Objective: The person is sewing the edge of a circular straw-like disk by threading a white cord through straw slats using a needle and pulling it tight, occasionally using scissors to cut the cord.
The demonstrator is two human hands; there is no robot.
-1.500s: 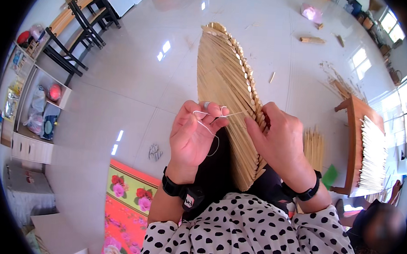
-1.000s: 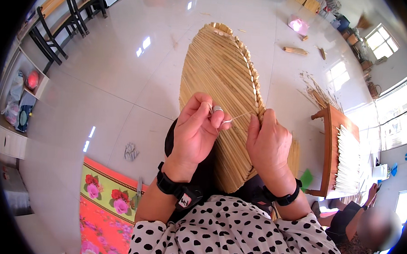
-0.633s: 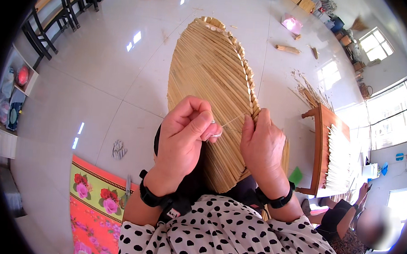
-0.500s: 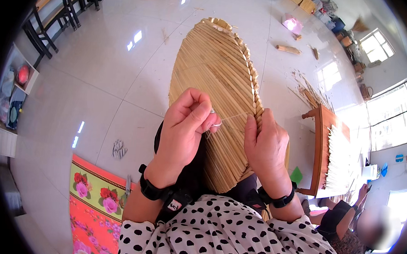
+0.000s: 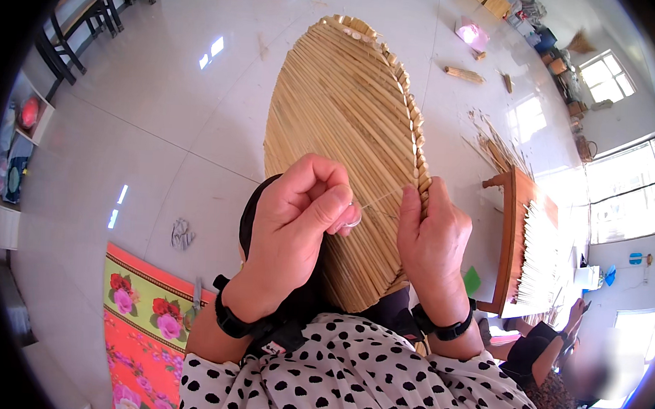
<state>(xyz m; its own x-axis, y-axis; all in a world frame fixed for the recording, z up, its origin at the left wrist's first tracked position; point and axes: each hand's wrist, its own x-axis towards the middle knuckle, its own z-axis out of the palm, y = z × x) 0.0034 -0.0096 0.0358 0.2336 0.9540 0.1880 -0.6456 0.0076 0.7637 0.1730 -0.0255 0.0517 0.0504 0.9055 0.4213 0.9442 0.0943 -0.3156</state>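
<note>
Across my lap rests an oval panel of straw stalks, laid side by side, with a folded, stitched rim along its right side. My left hand is closed over the panel's lower part, gripping a thin pale thread that is wound around a finger. The thread runs tight toward the right rim. There my right hand pinches the panel's edge, thumb on top and fingers curled around the outside. Whether a needle is involved cannot be seen.
A brown wooden stand with a row of pale stalks is to the right, near loose straw. Another person sits at the lower right. A floral mat bears scissors at left; a grey crumpled glove-like item lies nearby.
My left hand has shifted slightly right and down, closer to my right hand, and the visible stretch of thread is shorter. My right hand keeps its pinch on the rim.
</note>
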